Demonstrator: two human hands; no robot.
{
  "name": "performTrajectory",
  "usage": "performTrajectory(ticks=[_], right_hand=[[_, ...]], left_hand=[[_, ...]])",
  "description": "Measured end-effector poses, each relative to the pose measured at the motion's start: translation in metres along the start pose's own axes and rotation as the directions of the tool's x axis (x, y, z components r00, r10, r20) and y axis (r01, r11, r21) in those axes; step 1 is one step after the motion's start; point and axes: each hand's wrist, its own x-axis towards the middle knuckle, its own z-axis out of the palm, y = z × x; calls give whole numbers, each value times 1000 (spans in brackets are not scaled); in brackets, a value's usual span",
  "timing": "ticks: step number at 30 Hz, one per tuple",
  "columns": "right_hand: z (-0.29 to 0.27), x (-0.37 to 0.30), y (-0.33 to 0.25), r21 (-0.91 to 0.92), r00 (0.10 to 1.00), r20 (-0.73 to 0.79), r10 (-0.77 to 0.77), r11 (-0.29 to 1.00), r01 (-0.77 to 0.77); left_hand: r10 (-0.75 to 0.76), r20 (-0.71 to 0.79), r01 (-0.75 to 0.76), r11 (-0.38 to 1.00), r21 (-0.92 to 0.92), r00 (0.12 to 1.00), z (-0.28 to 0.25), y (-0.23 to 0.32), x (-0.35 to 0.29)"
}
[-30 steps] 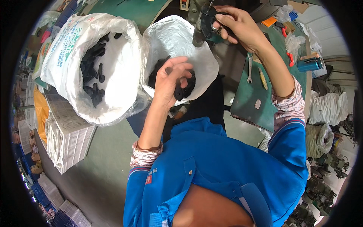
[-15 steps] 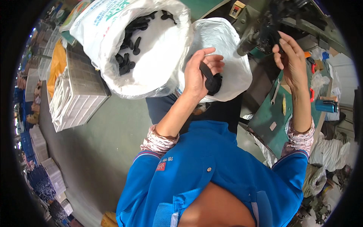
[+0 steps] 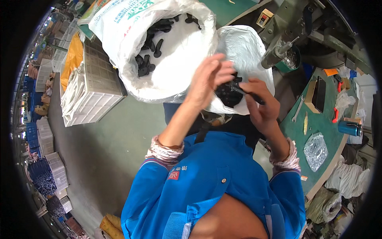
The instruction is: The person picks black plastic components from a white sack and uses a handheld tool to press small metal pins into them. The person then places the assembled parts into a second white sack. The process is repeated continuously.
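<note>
My right hand [image 3: 262, 105] is closed on a black knob-ended part [image 3: 255, 96], which shows between thumb and fingers. It hovers over the near side of a smaller white bag [image 3: 248, 47] at my lap. Several similar black parts [image 3: 229, 95] lie in that bag, partly hidden by my hands. My left hand [image 3: 209, 77], slightly blurred, is raised between the two bags with its fingers stretched out and apart. Nothing shows in it. To its left, a large white sack [image 3: 175, 67] stands wide-mouthed, with several black parts [image 3: 158, 48] along its inner left side.
A metal machine head [image 3: 274, 53] with a thin rod stands at upper right, beside a green container of shavings [image 3: 293, 59]. The green bench [image 3: 292, 129] carries a wrench [image 3: 298, 108], a small carton [image 3: 316, 95] and a blue cup [image 3: 350, 127]. White crates [image 3: 97, 79] stand left.
My right hand has come down and left from the machine to the smaller bag, with a black part in it. The black part my left hand held has left its grasp.
</note>
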Motion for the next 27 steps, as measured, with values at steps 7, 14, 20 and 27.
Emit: performTrajectory(ticks=[7,14,20,27], right_hand=[[26,-66,-9,612,601,126,789,415,-673],[48,-86,-27,613,592,236,771,355,-706],[71,-81,-21,585,559,340,756,294,-755],[94,-79,-23,493,544,553,631,278,-824]], left_hand=[[272,-440,-267,961,73,856,-107,91,12],[575,-276,-623,772,-130,770,-121,224,56],[669,-182,-642,743,188,721,-90,234,74],[494,-326,-343,838,424,806,-108,176,36]])
